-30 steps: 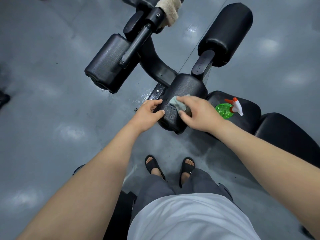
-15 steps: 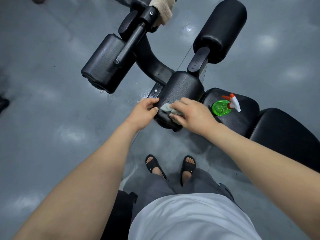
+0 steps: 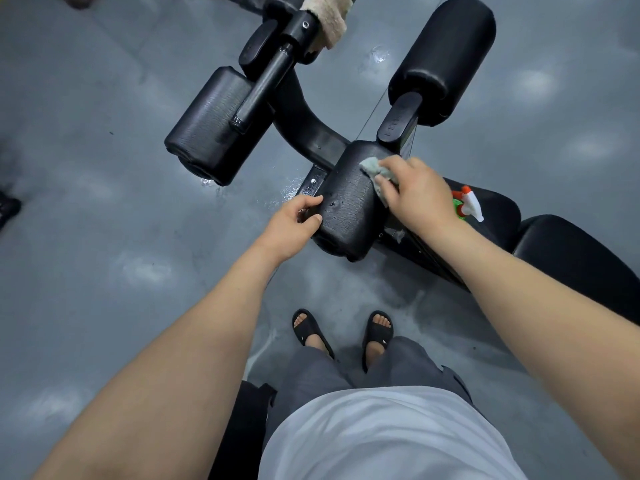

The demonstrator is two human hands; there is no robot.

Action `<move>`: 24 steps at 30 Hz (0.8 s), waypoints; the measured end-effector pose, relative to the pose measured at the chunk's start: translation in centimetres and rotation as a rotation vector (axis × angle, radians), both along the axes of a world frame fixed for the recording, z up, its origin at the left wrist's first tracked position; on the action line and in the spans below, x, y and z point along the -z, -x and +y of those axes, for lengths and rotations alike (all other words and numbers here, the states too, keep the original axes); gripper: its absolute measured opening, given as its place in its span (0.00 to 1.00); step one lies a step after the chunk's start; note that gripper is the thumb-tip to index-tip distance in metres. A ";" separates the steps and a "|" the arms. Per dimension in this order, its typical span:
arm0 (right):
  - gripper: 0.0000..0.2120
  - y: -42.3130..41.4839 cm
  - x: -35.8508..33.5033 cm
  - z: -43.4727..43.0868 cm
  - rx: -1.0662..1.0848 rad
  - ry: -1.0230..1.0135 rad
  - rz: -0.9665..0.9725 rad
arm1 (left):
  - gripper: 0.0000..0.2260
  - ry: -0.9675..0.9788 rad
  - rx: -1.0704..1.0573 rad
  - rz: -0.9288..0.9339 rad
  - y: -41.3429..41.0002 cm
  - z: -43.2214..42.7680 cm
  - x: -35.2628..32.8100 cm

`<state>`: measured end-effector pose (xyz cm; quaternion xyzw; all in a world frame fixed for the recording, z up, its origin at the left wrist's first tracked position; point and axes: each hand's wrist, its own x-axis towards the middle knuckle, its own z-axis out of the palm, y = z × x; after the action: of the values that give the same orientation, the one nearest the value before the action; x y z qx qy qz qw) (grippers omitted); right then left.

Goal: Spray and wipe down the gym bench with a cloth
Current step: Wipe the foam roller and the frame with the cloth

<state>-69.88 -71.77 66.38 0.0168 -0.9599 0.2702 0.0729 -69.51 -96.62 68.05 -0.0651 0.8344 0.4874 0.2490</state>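
One container: a green plastic spray bottle [image 3: 462, 206] with a white-and-red trigger head, lying on the black padded bench seat [image 3: 498, 211], half hidden behind the right hand [image 3: 417, 194]; contents not discernible. Right fingers [image 3: 391, 190] curled, pinching a crumpled grey-green cloth [image 3: 372, 166] against the far top of the black textured roller pad [image 3: 349, 209]. At that pad's left edge, the left hand [image 3: 289, 225] clasping, fingers bent round it. Near end of pad overhanging the grey floor [image 3: 104, 237]; open floor to the left.
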 end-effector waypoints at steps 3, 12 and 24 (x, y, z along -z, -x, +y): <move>0.16 -0.1 0.2 -0.1 0.003 0.045 -0.008 | 0.13 0.047 0.012 0.020 -0.1 0.2 -0.3; 0.16 -4.8 0.4 -3.5 -0.433 0.066 0.028 | 0.12 0.077 0.023 0.053 0.3 0.4 -0.7; 0.15 -3.5 -0.8 -4.2 -0.350 0.010 0.018 | 0.16 0.039 0.033 0.065 0.4 -0.2 0.4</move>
<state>-66.38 -76.00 67.16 0.1859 -0.9402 0.2834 0.0332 -69.87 -96.83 67.67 -0.0403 0.8522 0.4689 0.2286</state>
